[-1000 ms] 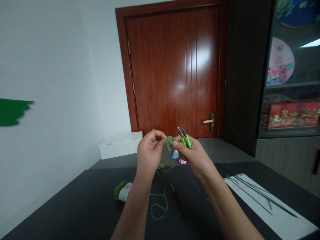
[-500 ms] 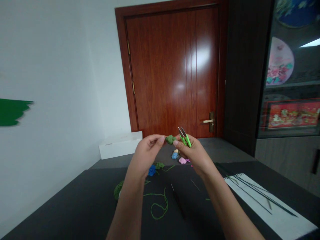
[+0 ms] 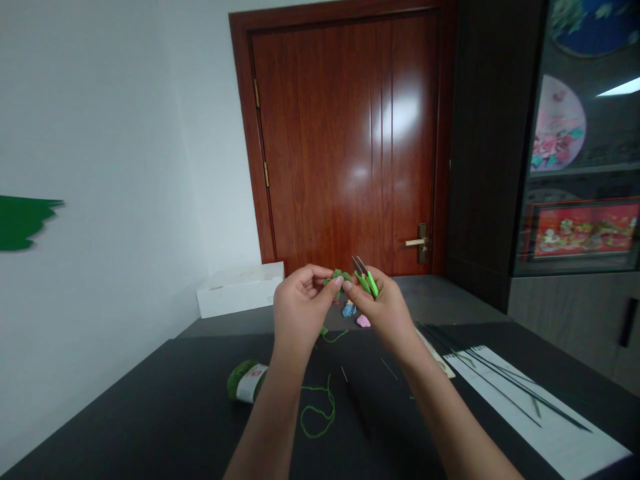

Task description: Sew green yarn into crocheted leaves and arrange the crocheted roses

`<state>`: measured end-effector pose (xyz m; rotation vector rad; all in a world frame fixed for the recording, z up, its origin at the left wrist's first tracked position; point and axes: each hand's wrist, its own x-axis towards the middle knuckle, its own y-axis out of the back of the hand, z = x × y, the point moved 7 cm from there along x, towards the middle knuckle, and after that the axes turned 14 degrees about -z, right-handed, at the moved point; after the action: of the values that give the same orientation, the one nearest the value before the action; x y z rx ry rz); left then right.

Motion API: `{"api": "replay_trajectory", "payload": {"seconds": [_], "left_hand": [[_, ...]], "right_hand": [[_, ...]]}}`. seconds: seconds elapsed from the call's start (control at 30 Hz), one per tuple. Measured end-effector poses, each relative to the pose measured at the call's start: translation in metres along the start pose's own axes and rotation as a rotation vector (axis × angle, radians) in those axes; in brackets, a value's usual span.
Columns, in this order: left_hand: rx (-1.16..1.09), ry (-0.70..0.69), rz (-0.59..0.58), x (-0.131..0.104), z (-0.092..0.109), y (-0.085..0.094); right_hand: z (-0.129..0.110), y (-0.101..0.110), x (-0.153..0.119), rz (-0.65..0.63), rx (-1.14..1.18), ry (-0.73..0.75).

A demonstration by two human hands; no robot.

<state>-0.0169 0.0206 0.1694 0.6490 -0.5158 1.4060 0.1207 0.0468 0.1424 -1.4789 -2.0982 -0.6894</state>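
A small green crocheted piece (image 3: 340, 275) is held up above the table, between the fingertips of both hands. My left hand (image 3: 303, 303) pinches its left side with thumb and fingers. On the other side, the thumb and fingers of my right hand (image 3: 381, 307) press on the piece. That same hand also keeps a pair of thread snips (image 3: 369, 283) with bright green handles tucked in its grip, blades pointing up. My fingers partly cover the crocheted piece.
A labelled ball of green yarn (image 3: 245, 383) lies left, with a loose strand (image 3: 320, 427). A crochet hook (image 3: 354, 400) and a needle (image 3: 389, 369) lie mid-table. Blue (image 3: 349, 309) and pink crocheted pieces (image 3: 363, 321) sit behind. Dark stems (image 3: 530, 383) cross white paper (image 3: 565, 440).
My left hand has shifted right, its thumb now over the crocheted piece, which looks turned and more spread. My left forearm uncovers more of the yarn ball. The snips stay in my right hand.
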Motion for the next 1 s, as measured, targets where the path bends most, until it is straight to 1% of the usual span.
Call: {"api": "replay_trajectory", "payload": {"seconds": [0.13,0.2,0.27,0.33,0.43,0.47,0.5,0.53,0.6,0.63,0.77,0.83,0.9,0.97,1.0], "left_hand": [[0.069,-0.034,0.035,-0.002,0.004,-0.001],[0.098,-0.069,0.066,-0.003,0.008,0.0],[0.128,-0.11,0.086,-0.005,0.011,0.0],[0.182,-0.144,0.101,-0.005,0.013,0.001],[0.294,-0.19,0.148,-0.006,0.015,0.004],[0.302,-0.2,0.158,-0.005,0.015,0.006],[0.283,-0.208,0.157,-0.004,0.013,0.007],[0.242,-0.215,0.149,-0.003,0.012,0.007],[0.139,-0.235,0.116,0.001,0.008,0.007],[0.098,-0.25,0.096,0.003,0.007,0.007],[-0.019,-0.296,-0.002,0.009,0.003,0.003],[-0.068,-0.3,-0.058,0.01,0.002,0.0],[-0.096,-0.295,-0.107,0.011,0.001,-0.001],[-0.107,-0.283,-0.137,0.011,0.001,-0.002],[-0.111,-0.271,-0.146,0.011,0.001,-0.001]], "right_hand": [[-0.01,0.001,-0.005,0.134,-0.252,0.061],[-0.014,-0.001,-0.005,0.136,-0.289,0.073],[-0.014,-0.003,-0.005,0.11,-0.257,0.068],[-0.012,-0.004,-0.003,0.053,-0.177,0.064],[-0.002,-0.01,0.0,-0.146,0.02,0.031],[0.002,-0.01,0.001,-0.191,0.098,0.005],[0.006,-0.009,0.001,-0.196,0.174,-0.021],[0.009,-0.006,0.001,-0.17,0.247,-0.042],[0.013,-0.003,0.002,-0.125,0.386,-0.081],[0.013,-0.004,0.002,-0.139,0.447,-0.101],[0.01,-0.02,0.001,-0.315,0.578,-0.169],[0.009,-0.023,0.0,-0.362,0.603,-0.182],[0.011,-0.026,-0.002,-0.439,0.628,-0.211],[0.013,-0.03,-0.004,-0.519,0.649,-0.242],[0.013,-0.03,-0.005,-0.531,0.65,-0.249]]}}
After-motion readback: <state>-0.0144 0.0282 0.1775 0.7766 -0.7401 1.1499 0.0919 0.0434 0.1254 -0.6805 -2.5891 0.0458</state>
